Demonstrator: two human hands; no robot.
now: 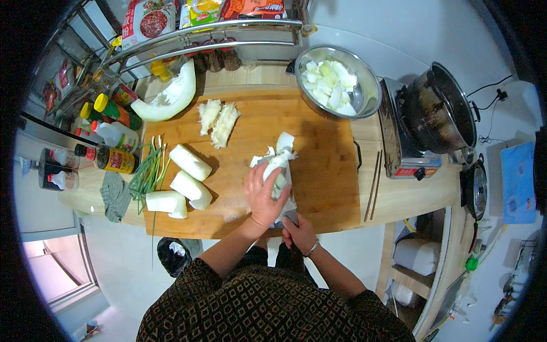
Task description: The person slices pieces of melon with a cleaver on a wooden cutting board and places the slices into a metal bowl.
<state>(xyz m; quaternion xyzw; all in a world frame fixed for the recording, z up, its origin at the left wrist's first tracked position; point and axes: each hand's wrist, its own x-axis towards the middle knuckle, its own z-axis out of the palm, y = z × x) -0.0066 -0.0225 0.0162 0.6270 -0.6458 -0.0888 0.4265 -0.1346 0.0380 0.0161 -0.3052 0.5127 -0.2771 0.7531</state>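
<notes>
My left hand (263,194) is cupped over cut winter melon pieces (280,160), pressing them onto the broad blade of a cleaver (290,204). Its fingers and thumb hide part of the pile. At the cutting board's near edge, my right hand (300,234) grips the cleaver by its handle, which is mostly covered. Left of the pile, several peeled melon chunks (190,162) lie on the wooden cutting board (324,171). Farther back on the board are two strips of fibrous melon pith (224,124). A steel bowl (369,96) at the back right holds chopped melon.
A curved melon wedge (171,111) rests at the back left near sauce bottles (115,159). Scallions (149,175) and a grey cloth (114,196) lie at the left. Right of the board are chopsticks (373,186) and a stove (395,149) bearing a deep pot (436,115).
</notes>
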